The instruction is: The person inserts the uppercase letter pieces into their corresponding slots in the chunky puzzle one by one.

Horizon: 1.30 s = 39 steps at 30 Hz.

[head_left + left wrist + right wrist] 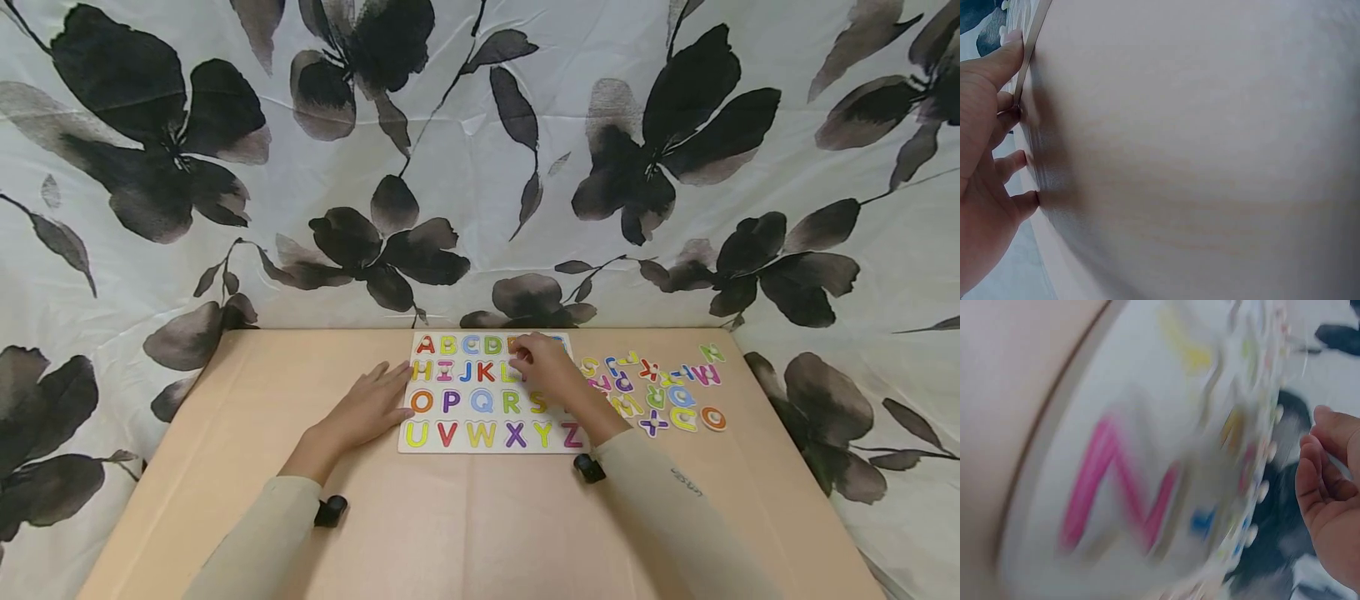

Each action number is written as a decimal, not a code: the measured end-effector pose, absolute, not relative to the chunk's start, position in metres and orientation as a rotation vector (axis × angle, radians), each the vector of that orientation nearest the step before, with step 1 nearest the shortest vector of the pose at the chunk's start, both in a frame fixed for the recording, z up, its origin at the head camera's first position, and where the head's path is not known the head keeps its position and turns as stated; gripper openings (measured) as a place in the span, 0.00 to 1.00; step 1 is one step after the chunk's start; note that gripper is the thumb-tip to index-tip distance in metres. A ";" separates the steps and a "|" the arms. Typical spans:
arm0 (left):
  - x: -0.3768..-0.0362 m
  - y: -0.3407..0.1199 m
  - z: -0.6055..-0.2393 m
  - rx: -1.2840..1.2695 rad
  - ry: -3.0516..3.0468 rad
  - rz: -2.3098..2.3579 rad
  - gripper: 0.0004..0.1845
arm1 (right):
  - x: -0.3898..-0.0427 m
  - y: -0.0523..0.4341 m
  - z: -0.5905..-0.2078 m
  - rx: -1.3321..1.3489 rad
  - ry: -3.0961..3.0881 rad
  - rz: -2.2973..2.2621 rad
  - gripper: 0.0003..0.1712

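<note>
A white alphabet puzzle board (459,446) lies on the tan table (465,525), with coloured letters in four rows. My left hand (369,407) rests flat on the table, fingers straight, its fingertips (1017,112) against the board's left edge (1027,53). Over the board's upper right my right hand (545,367) hovers with curled fingers and seems to pinch a small red letter piece (522,357). In the blurred right wrist view the curled fingers (1313,481) sit beyond the pink Z (1116,487); no piece shows there.
Several loose coloured letters (660,387) lie scattered on the table right of the board. A white cloth with black flowers (480,167) hangs behind and drapes both sides. Bare table stretches in front of the board.
</note>
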State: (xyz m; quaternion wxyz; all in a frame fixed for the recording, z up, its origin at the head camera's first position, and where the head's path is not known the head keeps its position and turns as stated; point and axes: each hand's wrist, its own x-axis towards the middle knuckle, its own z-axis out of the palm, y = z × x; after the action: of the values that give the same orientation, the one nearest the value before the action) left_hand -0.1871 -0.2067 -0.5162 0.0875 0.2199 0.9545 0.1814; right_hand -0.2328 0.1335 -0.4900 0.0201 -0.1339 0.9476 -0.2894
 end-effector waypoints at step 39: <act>-0.185 -0.205 -0.510 0.598 2.800 0.524 0.43 | -0.217 0.278 -0.512 0.063 2.977 -0.704 0.16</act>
State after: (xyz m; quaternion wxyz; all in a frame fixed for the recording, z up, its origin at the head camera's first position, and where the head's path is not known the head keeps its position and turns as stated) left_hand -0.1855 -0.2053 -0.5103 0.1151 0.2042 0.9556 0.1787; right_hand -0.2166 0.2782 -0.5116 0.0411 0.0207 0.9721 -0.2299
